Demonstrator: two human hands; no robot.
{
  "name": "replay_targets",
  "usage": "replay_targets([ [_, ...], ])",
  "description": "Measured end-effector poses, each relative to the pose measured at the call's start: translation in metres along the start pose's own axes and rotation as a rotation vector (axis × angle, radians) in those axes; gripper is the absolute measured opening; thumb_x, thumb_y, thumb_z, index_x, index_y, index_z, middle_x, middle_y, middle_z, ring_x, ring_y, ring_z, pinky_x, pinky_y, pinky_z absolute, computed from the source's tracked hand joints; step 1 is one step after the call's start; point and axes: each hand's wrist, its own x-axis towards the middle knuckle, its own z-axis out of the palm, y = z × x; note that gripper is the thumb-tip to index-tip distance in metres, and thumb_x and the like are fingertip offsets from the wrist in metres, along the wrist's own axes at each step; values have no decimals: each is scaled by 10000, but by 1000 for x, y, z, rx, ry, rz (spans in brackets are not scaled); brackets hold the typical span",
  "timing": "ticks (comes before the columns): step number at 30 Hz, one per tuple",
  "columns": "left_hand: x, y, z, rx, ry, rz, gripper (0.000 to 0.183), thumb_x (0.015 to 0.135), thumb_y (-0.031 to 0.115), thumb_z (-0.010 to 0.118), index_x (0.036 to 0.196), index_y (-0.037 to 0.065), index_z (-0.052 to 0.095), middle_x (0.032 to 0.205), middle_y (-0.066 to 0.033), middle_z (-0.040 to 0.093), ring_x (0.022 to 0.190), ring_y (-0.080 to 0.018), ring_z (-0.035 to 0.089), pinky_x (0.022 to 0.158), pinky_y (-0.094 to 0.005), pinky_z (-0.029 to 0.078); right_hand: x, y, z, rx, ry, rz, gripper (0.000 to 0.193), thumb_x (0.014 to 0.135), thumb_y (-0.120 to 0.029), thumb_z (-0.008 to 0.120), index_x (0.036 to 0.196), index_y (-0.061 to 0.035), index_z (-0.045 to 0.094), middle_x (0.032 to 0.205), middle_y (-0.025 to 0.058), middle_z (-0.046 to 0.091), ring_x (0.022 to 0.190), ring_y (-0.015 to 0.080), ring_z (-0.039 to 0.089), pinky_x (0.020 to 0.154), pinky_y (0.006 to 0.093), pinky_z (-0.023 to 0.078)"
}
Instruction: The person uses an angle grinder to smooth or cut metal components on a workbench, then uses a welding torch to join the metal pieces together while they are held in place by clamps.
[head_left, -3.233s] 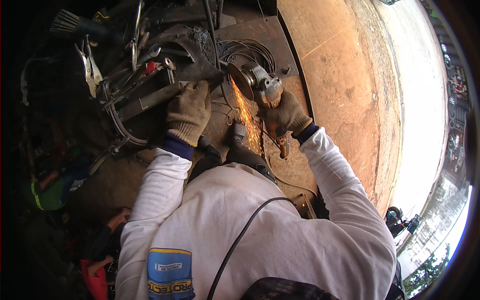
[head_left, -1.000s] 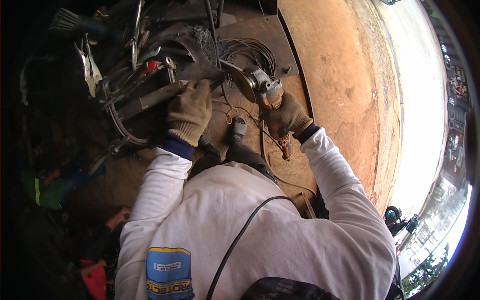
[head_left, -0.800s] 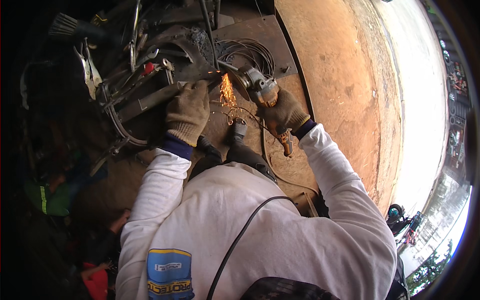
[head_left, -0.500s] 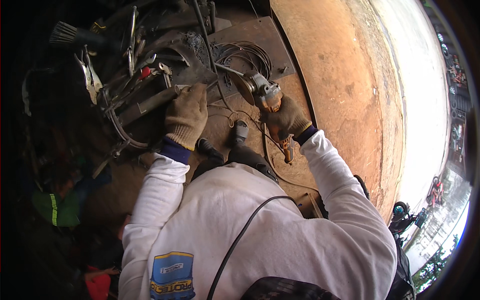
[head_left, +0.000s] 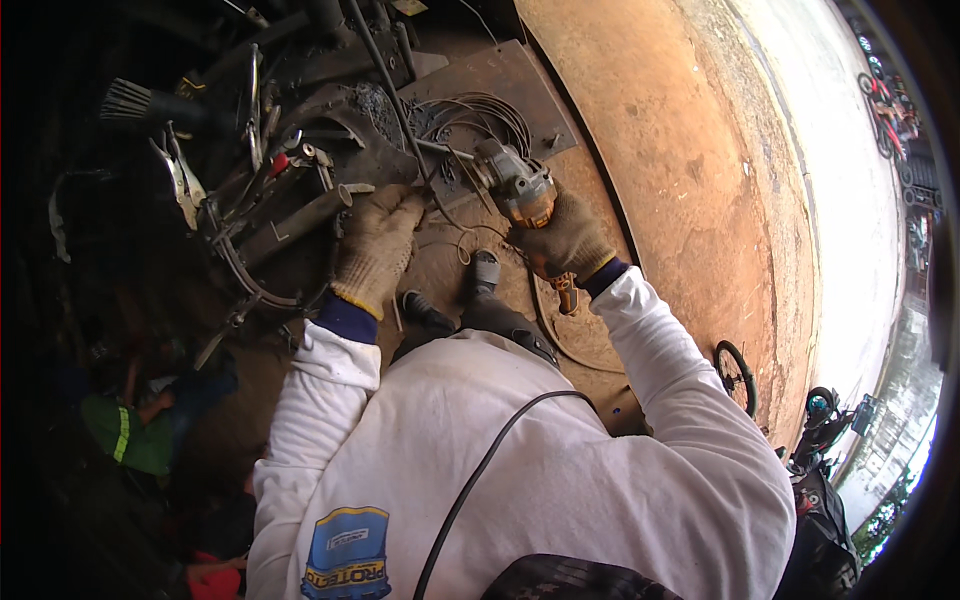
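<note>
In my right hand (head_left: 568, 235), gloved in brown knit, is an angle grinder (head_left: 522, 188) with a grey metal head and an orange-yellow body. Its head points up and left, and its disc is seen nearly edge-on. My left hand (head_left: 380, 240), in a similar glove, is closed beside the end of a metal tube (head_left: 300, 222). Whatever its fingers hold, if anything, is hidden. Past both hands, a dark cable (head_left: 385, 80) runs down between them. A coil of wire (head_left: 490, 112) lies on a flat metal plate (head_left: 520, 75) beyond the grinder.
Locking pliers (head_left: 180, 178), a brush (head_left: 135, 103) and several clamps crowd the dark bench at left. A hose (head_left: 560, 345) curves over the floor near my feet. A person in a green top (head_left: 145, 440) is at lower left. Motorbikes (head_left: 820, 420) stand at right.
My left hand has drawn back from the tube's end, which now shows. The grinder has turned, so its disc shows less of its face. The whole view has shifted slightly.
</note>
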Motion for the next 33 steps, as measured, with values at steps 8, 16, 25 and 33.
replay_targets([
  [8,-14,7,5,-238,10,-183,87,1018,223,643,1032,139,658,763,16,627,479,-44,482,388,-199,335,-5,1,13,-70,66,59,745,683,-275,901,1296,9,588,1116,210,729,1032,351,714,917,417,552],
  [16,-15,5,2,-421,-15,-345,79,1024,191,640,1065,124,632,792,-6,626,472,-48,475,369,-207,321,-7,5,12,-66,73,65,715,682,-270,899,1269,7,599,1092,216,730,1013,358,716,896,421,555],
  [25,-16,-2,1,-58,11,-105,144,1030,231,635,1049,96,682,808,-14,643,544,-64,525,460,-246,406,-11,-1,11,-129,79,75,705,683,-258,898,1265,8,601,1087,216,729,1018,357,718,897,425,560],
  [33,-21,-10,0,638,257,502,192,1001,237,640,1060,65,701,905,-172,708,825,-393,682,736,-434,544,-14,1,14,-81,43,6,729,678,-278,904,1269,14,594,1089,210,728,1008,350,718,900,420,559],
])
